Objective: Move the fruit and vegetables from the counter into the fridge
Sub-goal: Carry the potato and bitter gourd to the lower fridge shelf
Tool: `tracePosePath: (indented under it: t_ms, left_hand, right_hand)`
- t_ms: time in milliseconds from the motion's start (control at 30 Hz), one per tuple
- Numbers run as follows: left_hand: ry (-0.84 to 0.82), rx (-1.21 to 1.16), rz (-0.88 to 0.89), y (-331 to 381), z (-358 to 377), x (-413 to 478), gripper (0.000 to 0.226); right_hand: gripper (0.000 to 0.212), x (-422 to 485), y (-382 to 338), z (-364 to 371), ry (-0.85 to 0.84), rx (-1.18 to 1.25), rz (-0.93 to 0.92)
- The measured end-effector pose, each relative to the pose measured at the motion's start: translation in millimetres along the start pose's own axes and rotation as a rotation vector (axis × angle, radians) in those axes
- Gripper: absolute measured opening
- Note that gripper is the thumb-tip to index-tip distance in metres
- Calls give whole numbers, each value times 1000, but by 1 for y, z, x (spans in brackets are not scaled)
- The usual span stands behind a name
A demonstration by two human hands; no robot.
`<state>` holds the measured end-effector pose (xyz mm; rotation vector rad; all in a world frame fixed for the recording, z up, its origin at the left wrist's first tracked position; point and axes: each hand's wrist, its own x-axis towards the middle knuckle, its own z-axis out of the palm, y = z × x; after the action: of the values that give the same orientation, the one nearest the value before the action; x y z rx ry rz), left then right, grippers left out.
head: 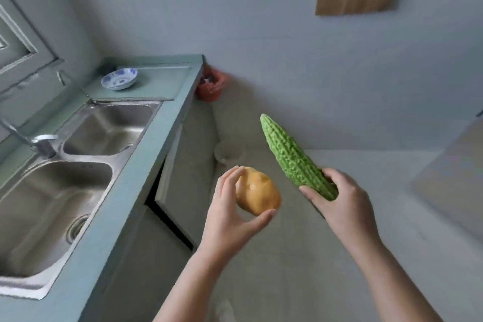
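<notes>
Curled round a yellow-brown potato [258,195], my left hand [232,213] holds it aloft; my right hand [342,201] grips a bumpy green bitter gourd [292,155] by its near end, right of the teal counter [146,172].

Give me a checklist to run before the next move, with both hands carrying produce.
1. Left hand grip on the yellow-brown oval potato: ok, fingers and thumb curl round it.
2. Right hand grip on the bumpy green bitter gourd: ok, though held at one end.
3. Both clear of the teal counter: ok.
4. Fridge in sight and open: cannot tell, none in view.
5. Grey cabinet door under the steel sink shut: not ok, it stands ajar.
6. Produce left on the counter: cannot tell; only a blue-patterned bowl shows.
</notes>
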<state>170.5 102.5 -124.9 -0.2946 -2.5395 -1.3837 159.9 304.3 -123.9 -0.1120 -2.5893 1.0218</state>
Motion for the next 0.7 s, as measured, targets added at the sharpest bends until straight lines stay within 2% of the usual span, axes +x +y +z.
tracePosePath:
  t_ms: [267,700]
  left_hand:
    - [-264,-150,63,23,104,80,78]
    - [-563,-322,322,71,236,257,70]
  right_hand:
    - [34,29,74,-54,157,-35,297]
    - [30,146,133,-115,472,-181,527]
